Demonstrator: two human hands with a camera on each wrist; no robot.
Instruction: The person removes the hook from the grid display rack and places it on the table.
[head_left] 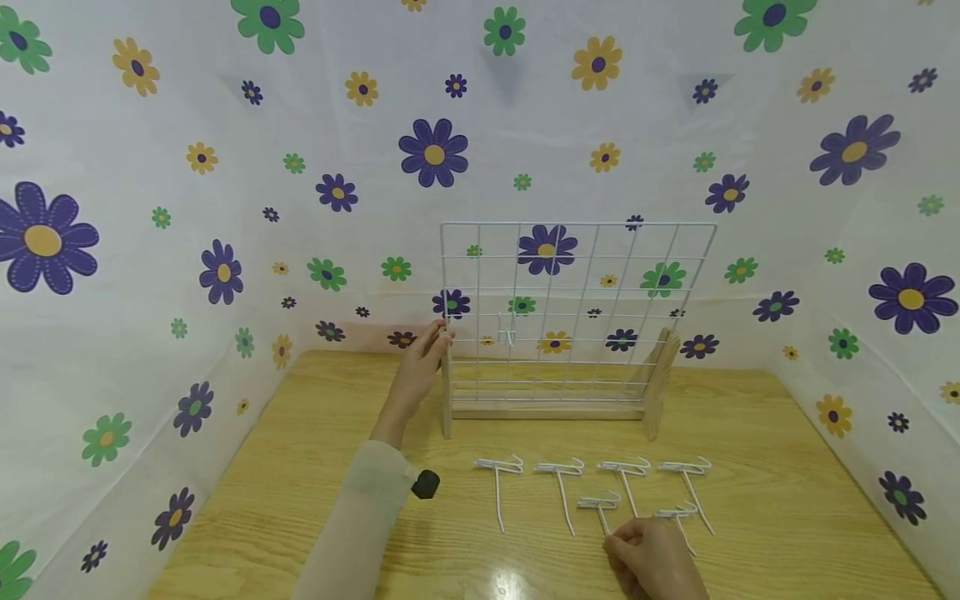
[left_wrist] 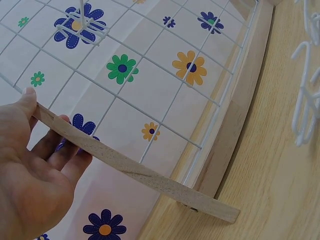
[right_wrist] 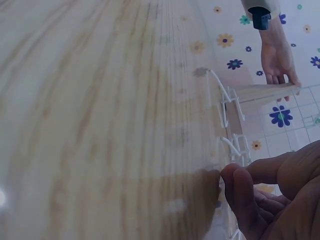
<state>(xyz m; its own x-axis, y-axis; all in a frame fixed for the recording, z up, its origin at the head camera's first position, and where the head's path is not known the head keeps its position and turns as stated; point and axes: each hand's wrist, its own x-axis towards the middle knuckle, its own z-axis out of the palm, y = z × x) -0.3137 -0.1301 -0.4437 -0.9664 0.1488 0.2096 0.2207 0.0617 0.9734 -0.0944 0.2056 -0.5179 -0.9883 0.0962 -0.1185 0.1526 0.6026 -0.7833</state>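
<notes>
A white wire grid panel [head_left: 573, 289] stands upright in a wooden stand [head_left: 547, 410]. My left hand [head_left: 420, 367] holds the top of the stand's left upright [left_wrist: 135, 172], thumb on one side and fingers behind. One white hook [head_left: 507, 336] hangs on the grid's left part. On the table in front lie several white wire display hooks, among them a hook [head_left: 558, 468] in the back row. With thumb and forefinger my right hand [head_left: 652, 558] pinches the stem end of a nearer hook [head_left: 598, 503]; the fingertips partly hide the contact. Another hook [head_left: 678, 515] lies partly behind that hand.
A light wood-grain table [head_left: 285, 500] carries everything. Flower-printed white cloth [head_left: 360, 167] forms the back and sides. The stand's right upright [head_left: 660, 387] is near the back of the table. A dark object [head_left: 426, 484] sits at my left wrist.
</notes>
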